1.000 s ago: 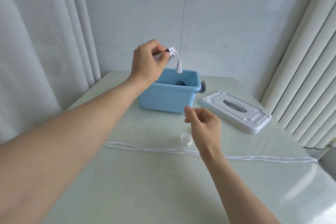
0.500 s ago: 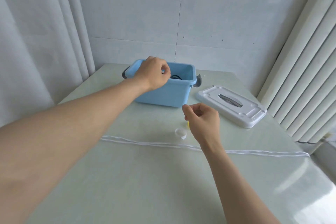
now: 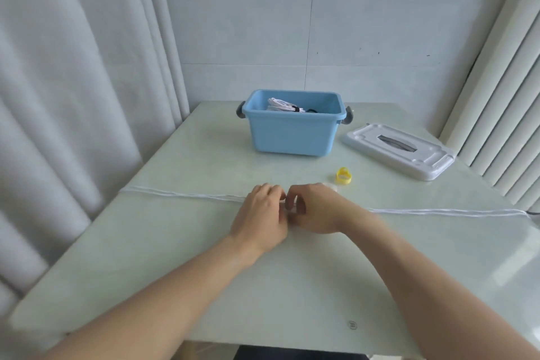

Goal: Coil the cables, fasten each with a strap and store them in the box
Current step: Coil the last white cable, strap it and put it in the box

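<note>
Hands (image 3: 287, 209) pinch thin white cable (image 3: 181, 193).

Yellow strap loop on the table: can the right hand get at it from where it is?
Probably yes. The yellow strap loop lies on bare table just beyond the right hand, with nothing between them. That hand, though, is busy on the white cable alongside the left hand.

Both hands, L (image 3: 261, 213) & R (image 3: 317, 207), fingers curled, fingertips meeting.
</note>
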{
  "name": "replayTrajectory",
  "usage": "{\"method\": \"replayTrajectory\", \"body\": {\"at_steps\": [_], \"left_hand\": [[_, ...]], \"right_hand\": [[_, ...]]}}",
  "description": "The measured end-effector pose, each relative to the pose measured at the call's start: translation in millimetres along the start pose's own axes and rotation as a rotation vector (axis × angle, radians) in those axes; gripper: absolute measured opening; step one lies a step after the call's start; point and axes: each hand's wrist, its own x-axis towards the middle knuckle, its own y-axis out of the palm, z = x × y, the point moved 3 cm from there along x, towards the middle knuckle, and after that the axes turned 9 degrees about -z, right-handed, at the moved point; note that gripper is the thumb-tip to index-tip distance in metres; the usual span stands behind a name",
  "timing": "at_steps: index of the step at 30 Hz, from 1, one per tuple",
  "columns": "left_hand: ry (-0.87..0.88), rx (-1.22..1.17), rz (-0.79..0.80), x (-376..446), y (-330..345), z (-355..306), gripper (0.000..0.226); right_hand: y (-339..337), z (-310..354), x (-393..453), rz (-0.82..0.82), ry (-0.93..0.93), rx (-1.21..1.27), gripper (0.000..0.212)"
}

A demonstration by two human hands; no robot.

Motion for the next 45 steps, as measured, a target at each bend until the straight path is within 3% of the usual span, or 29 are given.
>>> {"method": "replayTrajectory", "body": {"at_steps": [6, 12, 16, 20, 25, 32, 36, 39, 45], "left_hand": [[0.009, 0.206, -0.007, -12.0, -5.6, 3.3, 0.037], [-0.084, 0.401, 0.153, -8.8, -6.2, 3.3, 0.022], [-0.063, 0.370, 0.298, -4.8, -16.6, 10.5, 0.024], [-0.060, 0.308, 0.431, -9.4, -32.4, 12.0, 0.027], [-0.121, 0.087, 0.513, -25.3, -59.8, 23.7, 0.026], [-0.125, 0.242, 0.601, -45.2, -98.4, 50.6, 0.038], [-0.272, 0.445, 0.612, -47.0, -130.1, 84.8, 0.032], [-0.407, 0.634, 0.634, -50.6, -153.5, 110.8, 0.043], [-0.577, 0.726, 0.711, -42.6, -162.4, 87.7, 0.059]], "right_hand": [[21.6, 5.0, 2.2, -0.152, 0.005, -0.159, 0.030], [27.8, 15.2, -7.8, -0.184, -0.016, -0.320, 0.035], [32.5, 13.1, -26.7, -0.337, -0.021, -0.196, 0.026], [28.3, 16.2, -33.3, -0.273, -0.064, -0.251, 0.031], [18.5, 38.1, -42.7, -0.055, -0.218, -0.244, 0.022], [7.6, 35.4, -72.5, 0.023, -0.100, -0.270, 0.028], [-15.6, -0.1, -80.6, 0.002, 0.087, -0.344, 0.032], [-40.3, -40.3, -93.3, 0.006, 0.206, -0.424, 0.027], [-64.0, -95.6, -131.5, 0.002, 0.310, -0.432, 0.030]]}}
